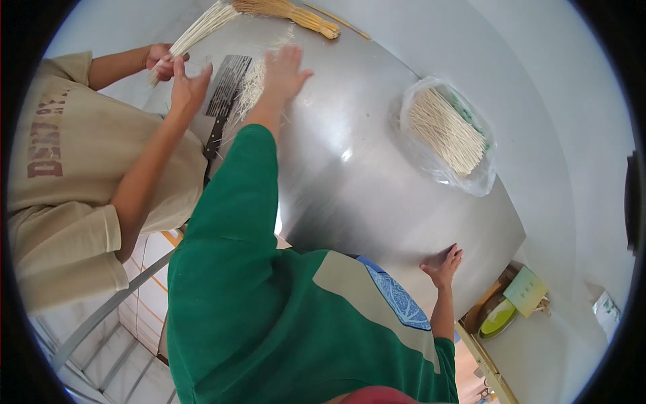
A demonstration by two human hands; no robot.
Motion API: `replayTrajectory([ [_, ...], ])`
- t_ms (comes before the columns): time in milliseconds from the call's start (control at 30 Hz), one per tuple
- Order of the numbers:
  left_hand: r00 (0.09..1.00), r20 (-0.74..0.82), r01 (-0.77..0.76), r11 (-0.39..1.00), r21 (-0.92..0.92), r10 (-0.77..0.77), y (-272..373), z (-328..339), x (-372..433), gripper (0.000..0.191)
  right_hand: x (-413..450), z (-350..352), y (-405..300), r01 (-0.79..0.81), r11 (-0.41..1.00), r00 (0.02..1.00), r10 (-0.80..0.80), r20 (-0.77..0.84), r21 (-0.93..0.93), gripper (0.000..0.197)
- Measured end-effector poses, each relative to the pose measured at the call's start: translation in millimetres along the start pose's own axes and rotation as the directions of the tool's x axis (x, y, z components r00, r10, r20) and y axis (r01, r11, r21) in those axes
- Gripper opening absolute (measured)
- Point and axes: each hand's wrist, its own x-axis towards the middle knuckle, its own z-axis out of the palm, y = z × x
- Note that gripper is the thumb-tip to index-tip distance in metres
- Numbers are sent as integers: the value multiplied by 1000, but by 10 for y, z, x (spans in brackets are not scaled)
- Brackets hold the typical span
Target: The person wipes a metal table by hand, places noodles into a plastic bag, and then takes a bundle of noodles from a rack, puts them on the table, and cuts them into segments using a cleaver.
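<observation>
My left hand point(286, 73), fingers apart and slightly blurred, is over the steel table point(348, 151), at the edge of a heap of thin pale sticks or trimmings point(251, 90). It appears to hold nothing. A cleaver point(228, 88) with a black handle lies just left of that heap. With fingers spread and nothing in it, my right hand point(444, 270) rests at the table's near right edge. A clear plastic bag point(484, 188) at the right holds many thin pale sticks point(446, 132). At the top edge lies a straw hand broom point(308, 19).
A co-worker in a beige shirt point(101, 136) stands at the left, holding a bundle of pale sticks point(202, 28). A thin rod point(340, 21) lies beyond the broom. Past the right table edge are a green oval object point(498, 318) and a yellow-green card point(525, 291).
</observation>
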Motion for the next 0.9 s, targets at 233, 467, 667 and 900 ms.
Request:
replayTrajectory([
  [233, 992, -44, -125, 989, -82, 122, -1, -458, -1146, 67, -61, -1, -50, -50, 999, 999, 50, 17, 0, 136],
  [467, 931, -26, -365, 929, -63, 364, -498, -115, -1042, 64, -33, 73, 82, 27, 999, 999, -28, -17, -24, 136],
  [667, 954, 93, -278, 958, -77, 284, -508, -475, -1245, 53, 5, 134, 218, 94, 995, 993, -96, -72, -39, 135],
  [900, 998, -19, -63, 933, -354, 61, -168, -194, -2569, 63, -25, 106, 80, 13, 1000, 999, -14, -39, -27, 135],
])
